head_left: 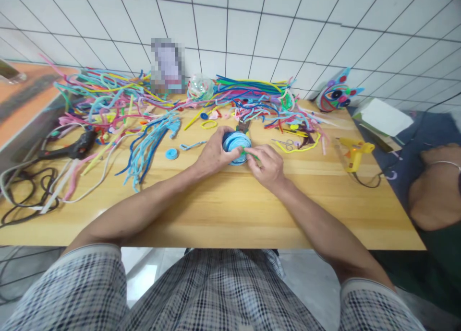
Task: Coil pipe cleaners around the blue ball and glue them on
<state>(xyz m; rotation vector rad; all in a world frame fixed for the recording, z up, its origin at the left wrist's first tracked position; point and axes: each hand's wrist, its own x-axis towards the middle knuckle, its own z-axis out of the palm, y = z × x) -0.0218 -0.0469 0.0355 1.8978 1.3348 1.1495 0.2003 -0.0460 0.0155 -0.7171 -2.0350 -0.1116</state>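
Observation:
My left hand [215, 152] is closed around the side of a light-blue coiled pipe-cleaner disc [236, 142], its thumb lying across the front. With bent fingers my right hand [265, 164] pinches a short green pipe cleaner [252, 154], whose end lies against the disc's lower right face. Left of my hands sit a small blue coil [172, 153] and a bent light-blue pipe cleaner [193, 145]. Dark-handled pliers [243, 125] lie just behind the disc, partly hidden by it.
Bundles of blue pipe cleaners [151, 141] and a black glue gun [77, 146] with tangled cords lie left. Scissors [286, 143], a yellow glue gun [355, 154] and a colourful animal-face craft [337, 95] are right. Another person's arm [435, 187] shows at the right edge.

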